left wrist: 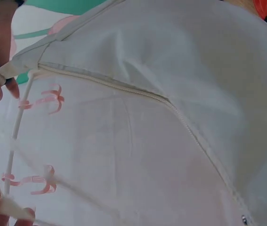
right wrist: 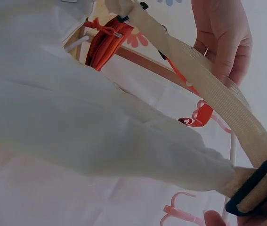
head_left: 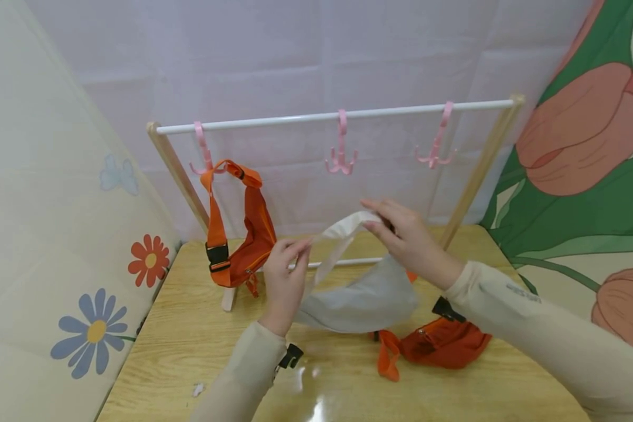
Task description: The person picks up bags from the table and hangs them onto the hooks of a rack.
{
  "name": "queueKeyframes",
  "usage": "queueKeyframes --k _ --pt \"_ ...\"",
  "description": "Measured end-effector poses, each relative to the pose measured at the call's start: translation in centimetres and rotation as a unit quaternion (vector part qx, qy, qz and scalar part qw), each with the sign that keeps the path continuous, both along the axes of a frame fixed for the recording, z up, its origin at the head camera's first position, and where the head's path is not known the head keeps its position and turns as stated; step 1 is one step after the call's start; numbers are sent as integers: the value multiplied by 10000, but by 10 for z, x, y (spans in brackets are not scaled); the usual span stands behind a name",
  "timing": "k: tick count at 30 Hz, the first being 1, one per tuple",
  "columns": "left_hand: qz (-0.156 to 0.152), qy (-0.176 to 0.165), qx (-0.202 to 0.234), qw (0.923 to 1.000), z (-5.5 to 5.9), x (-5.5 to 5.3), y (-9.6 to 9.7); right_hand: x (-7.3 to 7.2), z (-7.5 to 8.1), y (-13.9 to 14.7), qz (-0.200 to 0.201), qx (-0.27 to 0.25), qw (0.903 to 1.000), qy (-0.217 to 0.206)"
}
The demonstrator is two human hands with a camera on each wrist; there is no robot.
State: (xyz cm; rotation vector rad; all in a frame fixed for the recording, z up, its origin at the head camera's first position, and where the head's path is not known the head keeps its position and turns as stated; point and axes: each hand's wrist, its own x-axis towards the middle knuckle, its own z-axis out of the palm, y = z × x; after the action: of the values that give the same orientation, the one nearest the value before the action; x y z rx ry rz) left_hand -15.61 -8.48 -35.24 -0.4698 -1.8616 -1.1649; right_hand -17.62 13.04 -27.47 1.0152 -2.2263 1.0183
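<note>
A light grey waist bag (head_left: 358,302) hangs below both hands by its pale strap (head_left: 343,227). My left hand (head_left: 286,287) pinches the strap between thumb and fingertips. Opposite it, my right hand (head_left: 414,240) grips the strap's other end, close to a dark slide buckle (right wrist: 246,188) in the right wrist view. A zipper (left wrist: 109,84) runs along the bag's edge in the left wrist view. Behind the hands, a pink middle hook (head_left: 341,146) and a pink right hook (head_left: 436,140) hang bare.
A white rail (head_left: 274,121) on wooden posts spans the table (head_left: 190,351). An orange waist bag (head_left: 250,258) hangs from the left pink hook (head_left: 203,146). Another orange bag (head_left: 448,349) lies on the table at right, below the right forearm.
</note>
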Motion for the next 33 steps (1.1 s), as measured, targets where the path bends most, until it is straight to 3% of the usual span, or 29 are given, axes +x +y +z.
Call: queueKeyframes --k 5,11,14,19,22,28,33 --pt "-78 37 -639 9979 -7 1 2 2 1 -3 -66 59 9999 -112" --pt "-365 108 -1498 9880 -15 -1 8 2 0 -8 -107 14 9998 -140" --pt "-586 -96 -1683 9839 -16 0 10 2 0 -9 -97 -26 9998 -175" --pt "-841 -834 -1880 9750 -17 4 11 3 1 -11 -72 -57 9995 -317" --pt "-798 -986 -1836 9748 -18 6 11 3 1 -11 -38 -101 9992 -377" --pt "-316 -551 -1635 9845 -16 6 8 5 3 -7 -27 -168 9966 -811" --pt "-31 -817 -1382 9870 -5 7 3 6 4 -2 -49 104 9920 -1260"
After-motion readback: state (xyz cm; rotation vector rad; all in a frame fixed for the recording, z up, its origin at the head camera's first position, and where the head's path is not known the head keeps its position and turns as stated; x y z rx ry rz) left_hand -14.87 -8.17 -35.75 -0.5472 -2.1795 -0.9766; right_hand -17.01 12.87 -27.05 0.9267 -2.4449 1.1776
